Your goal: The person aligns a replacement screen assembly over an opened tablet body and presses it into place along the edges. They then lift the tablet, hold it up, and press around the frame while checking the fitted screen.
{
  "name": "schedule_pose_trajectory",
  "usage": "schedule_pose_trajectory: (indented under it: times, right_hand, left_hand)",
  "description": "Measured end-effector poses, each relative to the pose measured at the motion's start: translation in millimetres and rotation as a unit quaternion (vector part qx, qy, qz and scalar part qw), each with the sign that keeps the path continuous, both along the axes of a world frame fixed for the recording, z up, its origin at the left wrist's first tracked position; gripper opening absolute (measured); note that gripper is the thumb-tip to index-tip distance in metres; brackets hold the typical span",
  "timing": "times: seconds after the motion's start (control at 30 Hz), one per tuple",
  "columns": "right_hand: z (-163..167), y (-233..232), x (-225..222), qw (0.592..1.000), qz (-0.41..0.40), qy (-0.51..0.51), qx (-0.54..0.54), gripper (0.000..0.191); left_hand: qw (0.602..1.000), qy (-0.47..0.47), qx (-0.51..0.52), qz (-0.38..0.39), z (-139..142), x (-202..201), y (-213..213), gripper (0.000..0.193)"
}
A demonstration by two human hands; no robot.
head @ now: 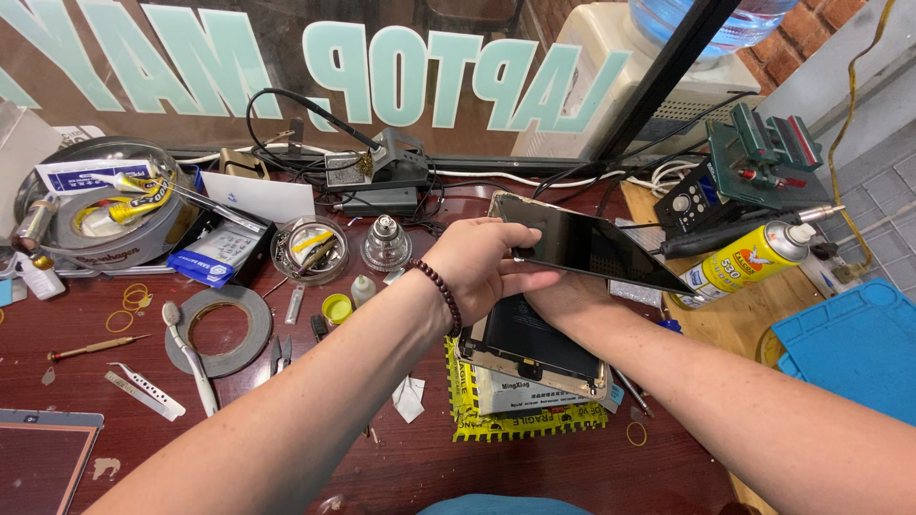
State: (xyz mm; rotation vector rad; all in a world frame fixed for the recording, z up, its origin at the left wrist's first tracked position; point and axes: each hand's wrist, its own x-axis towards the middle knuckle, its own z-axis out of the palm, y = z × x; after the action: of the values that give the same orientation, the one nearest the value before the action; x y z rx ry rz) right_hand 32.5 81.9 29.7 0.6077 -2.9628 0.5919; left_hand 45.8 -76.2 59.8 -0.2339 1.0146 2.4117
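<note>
From the head camera, much of the right hand (563, 296) is hidden: its fingers pass beneath the lifted black screen panel (596, 250), so its grip cannot be told, though it lies against the panel's underside near the lower edge. The left hand (482, 262), with a dark bead bracelet (439, 294) at the wrist, is closed on the panel's near left edge, thumb on the glass. The panel is raised and tilted, its far corner hanging over the open tablet body (530, 348) below, whose dark inner parts show only partly; the body rests on a yellow-edged packet (520, 415). The bottom left holds another framed screen (43, 458), cut off by the picture's edge. The surface is a dark red wooden bench (382, 458), crowded on the left: a roll of grey tape (218, 329), a white toothbrush (189, 358), tweezers (143, 389), a small glass dish (310, 250) of bits, and a metal bowl (105, 205) with glue tubes. Behind runs a shop window with large pale lettering. To the right stand a yellow spray can (749, 262), lying on its side, a green vice (768, 153) and a blue mat (849, 348), cut by the frame. Bare bench lies only near the bottom edge, between the forearms.
</note>
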Motion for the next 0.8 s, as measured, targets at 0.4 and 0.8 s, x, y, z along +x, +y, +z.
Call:
schedule_pose_trajectory:
  times: [0.4,0.8]
  right_hand:
    - [-12.6,-7.1,1.3,0.997,-0.040,0.007,0.058,0.030]
    - [-18.9,-8.7,-0.2,0.992,-0.076,-0.023,0.101,0.030]
  left_hand:
    - [0.999,-0.009,-0.012,-0.031,-11.5,-11.2,-9.6,0.018]
    - [0.999,-0.021,-0.026,-0.023,-1.1,-9.7,-13.6,0.020]
